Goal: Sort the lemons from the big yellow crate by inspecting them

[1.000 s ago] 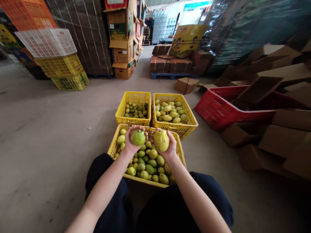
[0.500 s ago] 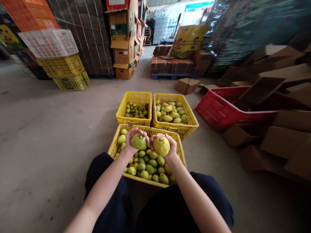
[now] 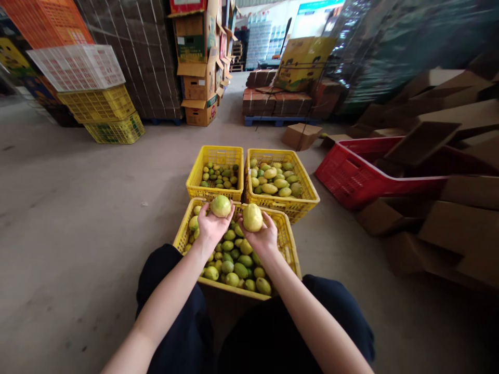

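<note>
Green fruit [image 3: 221,206] and yellow fruit [image 3: 252,217] held up over the near crate [image 3: 289,244]

Our left hand [image 3: 212,227] is palm up, thumb and fingers curled round the green fruit. Our right hand [image 3: 265,237] cups the yellow fruit the same way. We cannot see the bottoms of these two, as our hands cover them. Our arms hide some of the fruit pile [image 3: 240,270] and the crate's two close corners.

Now we count the clock from the near crate. At eleven is the left back crate [image 3: 212,193], and at one the right back crate [image 3: 283,206], both with fruit inside. Past that, also at one, sits a loose box [image 3: 302,136]. At two is a red crate [image 3: 346,179], partly hidden by heaped cartons [image 3: 460,223] that run off the edge. A wrapped pile [image 3: 384,52] far off at one is blurry; we cannot tell what it holds. Between ten and eleven, a crate stack [image 3: 99,104] has its top cut off.
</note>
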Demonstrator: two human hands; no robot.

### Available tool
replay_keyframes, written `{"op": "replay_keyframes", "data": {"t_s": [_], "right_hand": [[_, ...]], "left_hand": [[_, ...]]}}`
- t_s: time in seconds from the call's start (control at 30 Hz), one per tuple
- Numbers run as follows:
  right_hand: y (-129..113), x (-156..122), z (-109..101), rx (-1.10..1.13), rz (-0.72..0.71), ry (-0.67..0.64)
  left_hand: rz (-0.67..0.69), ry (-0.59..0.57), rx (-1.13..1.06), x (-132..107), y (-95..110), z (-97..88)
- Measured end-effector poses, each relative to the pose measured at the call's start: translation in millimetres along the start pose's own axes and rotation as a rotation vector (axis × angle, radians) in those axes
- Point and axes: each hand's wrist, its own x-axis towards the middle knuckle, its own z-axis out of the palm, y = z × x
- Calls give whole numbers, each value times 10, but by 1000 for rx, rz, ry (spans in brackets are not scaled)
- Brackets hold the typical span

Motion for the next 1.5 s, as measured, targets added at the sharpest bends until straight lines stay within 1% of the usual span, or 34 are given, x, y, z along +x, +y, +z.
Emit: {"op": "replay_keyframes", "data": {"t_s": [0.1, 0.27, 0.33, 0.4, 0.47, 0.53, 0.63, 0.73, 0.8, 0.93, 1.07, 1.2, 1.3, 1.4, 1.5], "right_hand": [[3, 47, -14, 20, -4, 22], [-2, 63, 62, 75, 24, 140], [-9, 63, 65, 77, 45, 143], [-16, 59, 46, 67, 49, 108], [-22, 42, 34, 51, 42, 46], [-27, 1, 55, 29, 29, -10], [-43, -94, 149, 6, 13, -47], [-69, -184, 242, 7, 15, -95], [-83, -220, 263, -2, 26, -133], [-87, -251, 236, -56, 36, -184], [-89, -275, 224, -91, 49, -228], [-100, -281, 242, -61, 69, -220], [-95, -254, 245, -29, 86, -172], [-73, -210, 235, 11, 69, -110], [-54, -180, 235, 63, 51, -51]], "left_hand": [[10, 12, 14, 1, -8, 5], [5, 17, 7, 21, -25, 4], [7, 23, -2, 28, -30, 1], [4, 27, -6, 29, -30, 0], [-13, 14, 6, 19, -26, 5], [-52, -45, 33, -4, -14, 20], [-92, -148, 81, -54, 14, 55], [-91, -146, 109, -103, 43, 71], [-112, -145, 142, -122, 57, 62], [-137, -185, 229, -140, 74, 36], [-137, -210, 243, -162, 89, 44], [-123, -185, 215, -143, 75, 37], [-120, -119, 115, -83, 16, -8], [-106, -52, 7, -21, -64, -65], [-84, -34, -11, 13, -110, -90]]}}
